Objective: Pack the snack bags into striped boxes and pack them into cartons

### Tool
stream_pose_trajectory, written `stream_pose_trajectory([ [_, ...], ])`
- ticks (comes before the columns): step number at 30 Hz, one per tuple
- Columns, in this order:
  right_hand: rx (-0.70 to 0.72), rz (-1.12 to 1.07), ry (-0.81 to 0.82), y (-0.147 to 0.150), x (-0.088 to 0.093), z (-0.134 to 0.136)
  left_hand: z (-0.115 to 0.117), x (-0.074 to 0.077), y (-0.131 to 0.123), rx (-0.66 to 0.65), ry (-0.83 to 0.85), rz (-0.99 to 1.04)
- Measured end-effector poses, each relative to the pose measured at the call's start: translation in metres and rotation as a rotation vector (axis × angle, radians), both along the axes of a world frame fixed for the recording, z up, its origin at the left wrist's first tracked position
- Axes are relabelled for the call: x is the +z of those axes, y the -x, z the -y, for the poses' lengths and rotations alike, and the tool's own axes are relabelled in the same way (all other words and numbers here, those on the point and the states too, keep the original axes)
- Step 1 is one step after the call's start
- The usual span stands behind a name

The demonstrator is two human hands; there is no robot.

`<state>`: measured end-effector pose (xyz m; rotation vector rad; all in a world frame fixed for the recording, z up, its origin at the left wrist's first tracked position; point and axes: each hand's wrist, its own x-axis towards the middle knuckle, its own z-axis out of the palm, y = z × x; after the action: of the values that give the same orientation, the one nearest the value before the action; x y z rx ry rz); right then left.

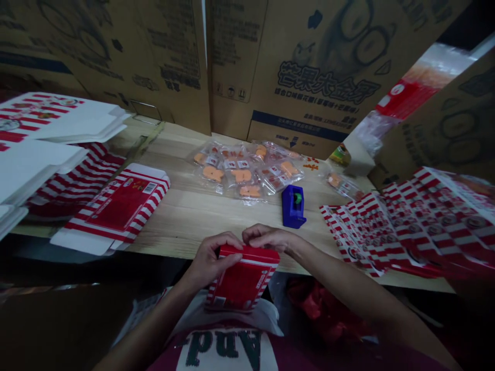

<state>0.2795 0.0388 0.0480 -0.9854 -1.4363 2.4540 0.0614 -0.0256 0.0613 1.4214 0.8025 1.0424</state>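
Observation:
A small red-and-white striped cardboard box [242, 282] stands upright close to my body, at the table's front edge. My left hand [217, 257] grips its upper left corner, with the thumb across the face turned to me and the fingers behind. Bent fingers of my right hand [267, 238] are pressed together at the box's top edge; what lies under their tips is hidden. Beyond the right hand is a blue tape dispenser [293, 207] with a green-centred roll.
Clear packets with orange pieces [243, 176] lie mid-table. At left are flattened striped cartons [121, 206] and a stack of white-and-red card [58, 118]. Striped printed boxes [410, 221] fill the right side. Large brown cartons [309, 67] wall off the back.

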Motion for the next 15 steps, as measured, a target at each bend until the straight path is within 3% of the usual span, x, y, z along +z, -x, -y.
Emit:
stream_pose_trajectory([
  [4,-0.196,0.125,-0.327,-0.021,0.038,-0.008,0.008,0.050,0.008,0.243,-0.459,-0.151],
  [6,-0.254,0.195,-0.361,-0.031,0.047,-0.007,0.014,0.059,0.000,0.247,-0.772,-0.204],
  [8,-0.286,0.154,-0.263,-0.035,0.041,-0.002,0.019,0.051,-0.014,0.155,-1.026,-0.303],
  [10,-0.317,0.100,-0.125,-0.033,0.023,0.005,0.018,0.030,-0.027,0.009,-1.110,-0.443],
  [13,-0.362,0.056,-0.026,-0.029,-0.008,0.012,0.009,-0.002,-0.018,-0.167,-0.989,-0.558],
  [15,-0.400,0.061,-0.074,-0.033,-0.014,0.013,-0.003,-0.013,0.015,-0.073,-0.848,-0.623],
])
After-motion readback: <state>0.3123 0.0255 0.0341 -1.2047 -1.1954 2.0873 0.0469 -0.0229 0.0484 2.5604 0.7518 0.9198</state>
